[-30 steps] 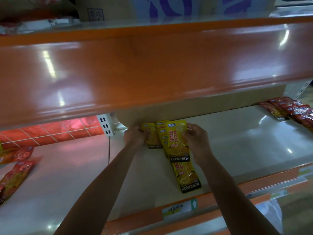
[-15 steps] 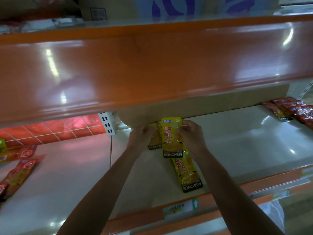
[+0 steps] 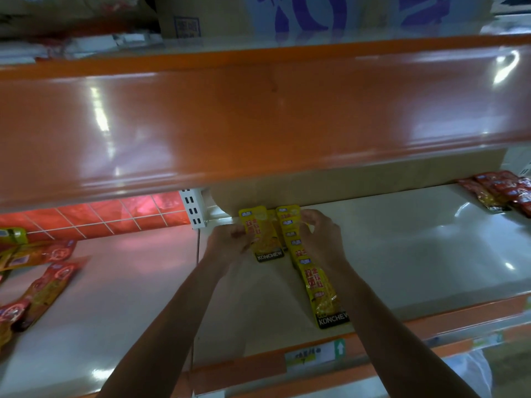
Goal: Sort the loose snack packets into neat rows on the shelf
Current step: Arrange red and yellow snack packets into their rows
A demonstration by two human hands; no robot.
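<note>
Yellow KONCHEW snack packets lie on the cream shelf (image 3: 416,254) near its back wall. My left hand (image 3: 227,245) pinches the left edge of one yellow packet (image 3: 263,237), which lies flat at the start of a left row. My right hand (image 3: 321,239) rests with curled fingers on the right row of overlapping yellow packets (image 3: 290,234). That row runs toward the shelf's front and ends in a packet (image 3: 324,297) with its black label showing.
An orange shelf front (image 3: 258,119) overhangs the work area and hides the back wall. Red packets (image 3: 505,188) lie at the far right. Loose red and orange packets (image 3: 43,282) lie scattered on the left shelf section. A price label (image 3: 316,354) sits on the front rail.
My left hand has taken the top yellow packet and moved it left, laying it beside the overlapping row. My right hand stayed on the row.
</note>
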